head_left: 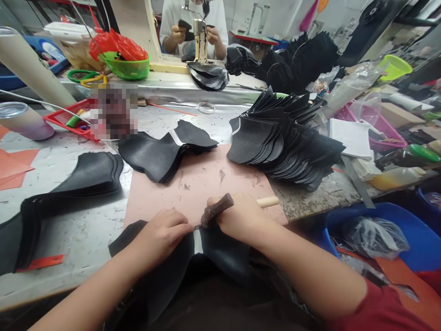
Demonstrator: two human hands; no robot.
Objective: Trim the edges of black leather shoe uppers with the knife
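The pink mat [203,179] lies in the middle of the bench [86,220], and everything sits around it. At the mat's near edge the person's left hand [165,234] presses flat, fingers together, on a black cut piece [220,253] with a pale stripe down its middle, holding nothing but pinning it down. The right hand [241,218] has its grip closed tight round a wooden-handled tool [218,209], whose tip meets the stripe just beside the left fingertips. On the mat's far left corner rests a small stack of black pieces [165,151]; off its far right corner a much larger fanned pile [285,142]. Left of the mat lies another long black stack [86,177]. Beyond the mat, across the bench, another person [193,27] works at a sewing machine [200,34].
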